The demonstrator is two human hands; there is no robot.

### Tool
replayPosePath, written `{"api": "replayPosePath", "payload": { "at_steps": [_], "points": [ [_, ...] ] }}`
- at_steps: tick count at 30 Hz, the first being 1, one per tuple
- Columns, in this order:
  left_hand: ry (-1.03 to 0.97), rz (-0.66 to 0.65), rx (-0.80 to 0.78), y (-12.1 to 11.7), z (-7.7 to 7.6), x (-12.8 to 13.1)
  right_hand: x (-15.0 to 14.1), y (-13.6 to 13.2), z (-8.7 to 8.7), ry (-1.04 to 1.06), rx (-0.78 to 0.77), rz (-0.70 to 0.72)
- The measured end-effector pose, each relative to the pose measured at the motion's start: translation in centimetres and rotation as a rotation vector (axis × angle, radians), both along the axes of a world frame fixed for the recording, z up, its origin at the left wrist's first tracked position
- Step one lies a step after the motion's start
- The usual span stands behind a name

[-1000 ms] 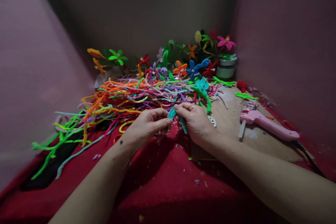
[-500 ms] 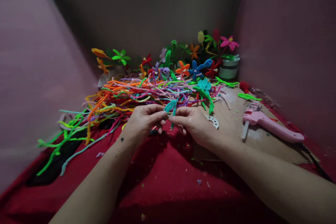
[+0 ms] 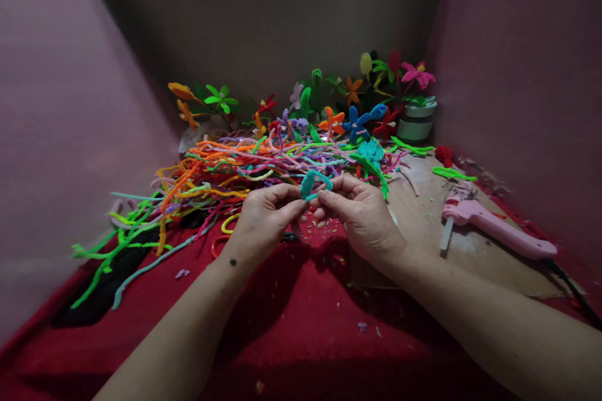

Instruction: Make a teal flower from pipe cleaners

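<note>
A turquoise pipe cleaner (image 3: 308, 184), bent into a loop, is pinched between my two hands above the red cloth. Thumb and fingers of my left hand (image 3: 277, 210) close on its left lower end. On the other side, my right hand (image 3: 355, 207) grips the loop's right side near the bottom. Just behind the hands lies a heap of loose pipe cleaners (image 3: 221, 156) in many colours. A turquoise pipe cleaner flower (image 3: 371, 151) with green leaves rests at the right of the heap.
A pink hot glue gun (image 3: 493, 229) lies on a cardboard sheet (image 3: 418, 263) at right. Several finished flowers, among them a blue one (image 3: 356, 123), line the back beside a pale green pot (image 3: 417, 120). Red and yellow scissor-like handles (image 3: 220, 244) show by my left wrist.
The turquoise pipe cleaner's free end, which hung down, is now curved round into a loop. My right hand has turned and risen slightly. The whole view has shifted a little.
</note>
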State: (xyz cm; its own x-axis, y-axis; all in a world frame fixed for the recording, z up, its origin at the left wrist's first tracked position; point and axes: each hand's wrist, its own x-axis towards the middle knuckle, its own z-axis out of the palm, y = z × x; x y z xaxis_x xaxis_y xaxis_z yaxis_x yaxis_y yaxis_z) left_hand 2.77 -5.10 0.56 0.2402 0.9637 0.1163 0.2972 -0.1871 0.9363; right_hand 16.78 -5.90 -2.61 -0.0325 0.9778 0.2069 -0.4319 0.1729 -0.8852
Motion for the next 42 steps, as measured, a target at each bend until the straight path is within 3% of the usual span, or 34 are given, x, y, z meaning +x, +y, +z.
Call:
{"api": "replayPosePath", "payload": {
  "at_steps": [7,15,24,42],
  "points": [
    [0.062,0.010,0.058,-0.15,-0.15,-0.03,-0.14,-0.36,0.05,-0.249,0.142,-0.154],
    [0.022,0.016,0.024,-0.63,-0.05,0.23,0.01,-0.36,-0.69,-0.429,0.231,-0.226],
    [0.031,0.039,0.037,-0.61,-0.04,0.27,0.13,-0.79,0.04,-0.370,0.212,-0.201],
    [0.044,0.005,0.076,-0.61,-0.42,0.23,0.06,-0.43,-0.56,-0.437,0.266,-0.271]
  ]
}}
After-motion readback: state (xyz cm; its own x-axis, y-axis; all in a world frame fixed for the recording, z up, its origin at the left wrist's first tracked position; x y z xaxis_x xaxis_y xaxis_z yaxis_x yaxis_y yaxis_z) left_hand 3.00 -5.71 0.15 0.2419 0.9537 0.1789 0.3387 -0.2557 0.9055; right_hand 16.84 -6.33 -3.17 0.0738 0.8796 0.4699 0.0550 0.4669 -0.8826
